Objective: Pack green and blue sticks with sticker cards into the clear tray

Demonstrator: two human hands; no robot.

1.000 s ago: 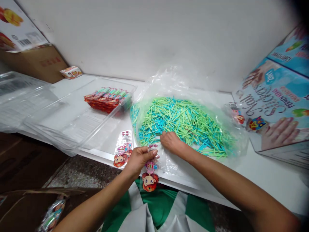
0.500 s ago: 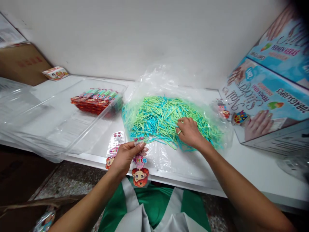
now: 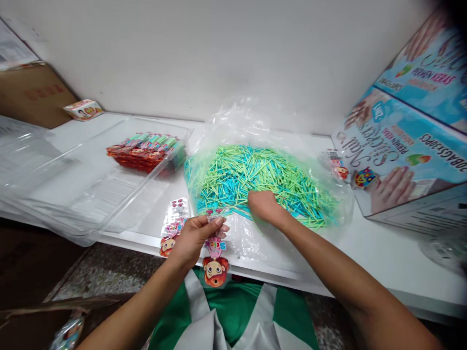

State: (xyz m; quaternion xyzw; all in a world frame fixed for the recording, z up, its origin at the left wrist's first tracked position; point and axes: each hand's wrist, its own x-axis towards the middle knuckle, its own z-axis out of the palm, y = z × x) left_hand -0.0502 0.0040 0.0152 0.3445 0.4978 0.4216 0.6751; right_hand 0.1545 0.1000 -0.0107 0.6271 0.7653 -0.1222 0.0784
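Note:
My left hand [image 3: 195, 238] is closed, thumb against fingers, on the upper part of a small clear printed bag [image 3: 215, 267] with a red-haired cartoon figure. The bag hangs over the table's front edge. A similar flat bag [image 3: 174, 226] lies on the table just left of that hand. Curled fingers of my right hand [image 3: 265, 206] are at the front of a heap of thin green and blue sticks [image 3: 237, 170]. A blurred green streak, seemingly sticks, shows under the fingers, which are mostly hidden. The heap lies on a large clear plastic bag [image 3: 242, 114].
At the left, a clear plastic tray [image 3: 127, 214] holds a stack of filled red-printed packets [image 3: 142, 151]. Large blue printed boxes [image 3: 412, 141] stand at the right. A brown carton [image 3: 36, 95] and a small printed box [image 3: 84, 110] are at the back left.
My right hand has moved left and toward me, from the heap's right part to its front edge, and its fingers are more curled. My left hand and its bag have shifted slightly right.

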